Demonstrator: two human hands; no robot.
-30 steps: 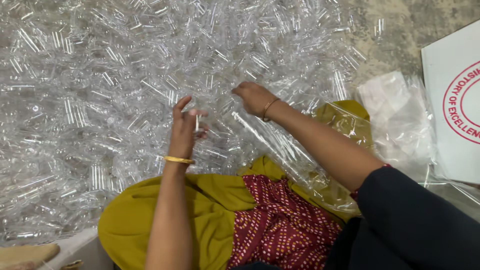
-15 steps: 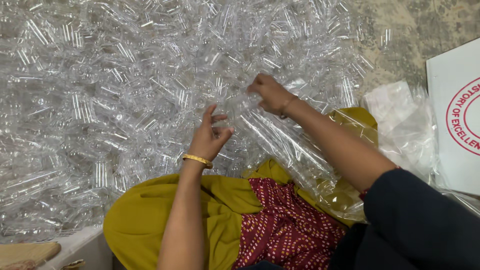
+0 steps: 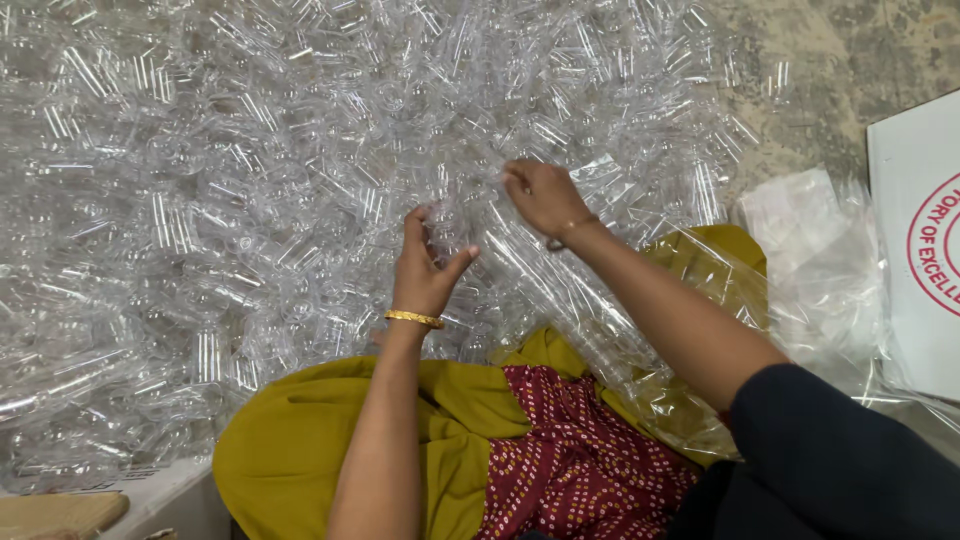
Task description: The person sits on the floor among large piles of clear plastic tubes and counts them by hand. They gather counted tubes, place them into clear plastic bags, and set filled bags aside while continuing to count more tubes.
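Head view | left hand [image 3: 425,270], right hand [image 3: 540,198] | both touching clear tubes [image 3: 250,200]

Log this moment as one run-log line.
left hand: open grip, fingers in clear plastic pieces | right hand: pinching in the pile, held piece unclear | clear plastic bag across lap | white box at right

Both hands reach forward at mid-frame, arms bare.

The left hand [image 3: 425,268] is raised at centre, fingers upright and slightly curled, thumb spread to the right, wrist straight above a forearm rising from the bottom edge. The right hand [image 3: 542,196] sits just upper right of it, knuckles up, fingers curled downward; its forearm runs diagonally to the lower right corner.
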